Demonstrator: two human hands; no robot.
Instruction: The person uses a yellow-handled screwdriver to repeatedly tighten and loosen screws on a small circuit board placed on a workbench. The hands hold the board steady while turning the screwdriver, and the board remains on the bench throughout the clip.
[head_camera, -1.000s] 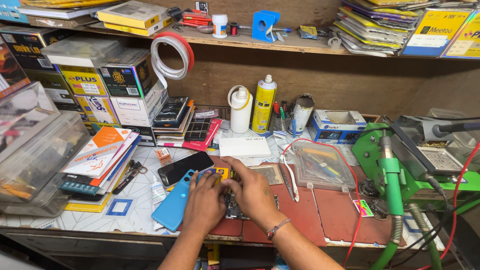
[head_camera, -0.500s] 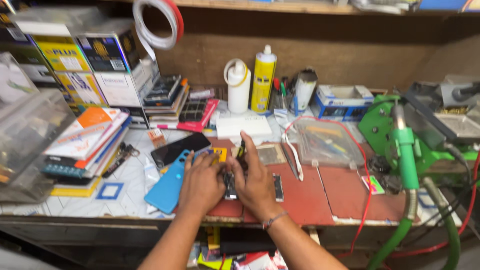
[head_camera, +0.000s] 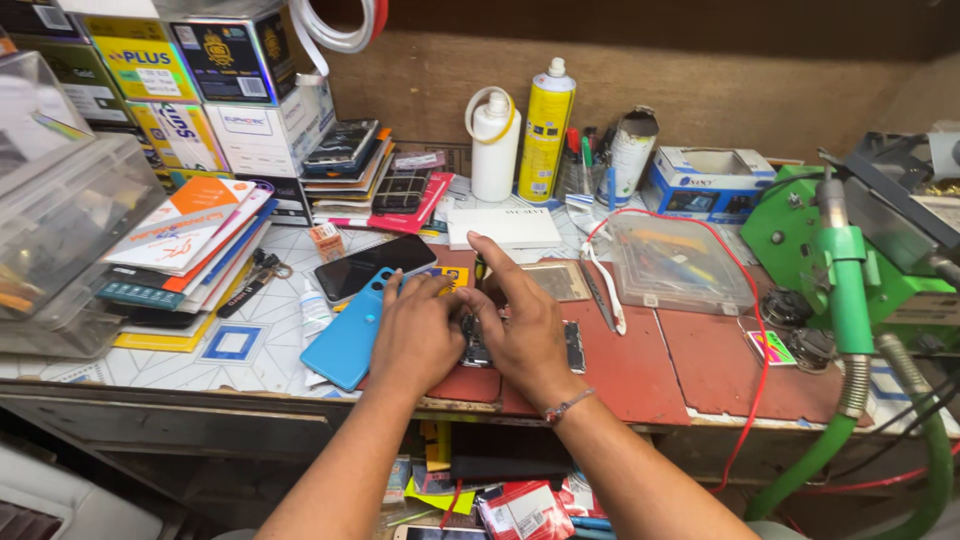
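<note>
Left hand (head_camera: 418, 332): lies palm down on the red mat (head_camera: 640, 370), fingers curled onto the near end of a small opened phone (head_camera: 476, 345); whether they pinch it I cannot tell.
Right hand (head_camera: 520, 325): rests over the same phone from the other side, index finger stretched out straight and pointing away, the other fingers bent down on the device.
Opened phone: flat on the mat between both hands, mostly covered, dark innards showing in the gap.
Blue phone cover (head_camera: 352, 335): just beside the left hand, tilted, partly on the tiled bench.
Black phone (head_camera: 372, 266): screen up, behind the cover.
Clear plastic box (head_camera: 676, 262): well right of the hands.
Yellow spray can (head_camera: 546, 132): upright at the back wall.
</note>
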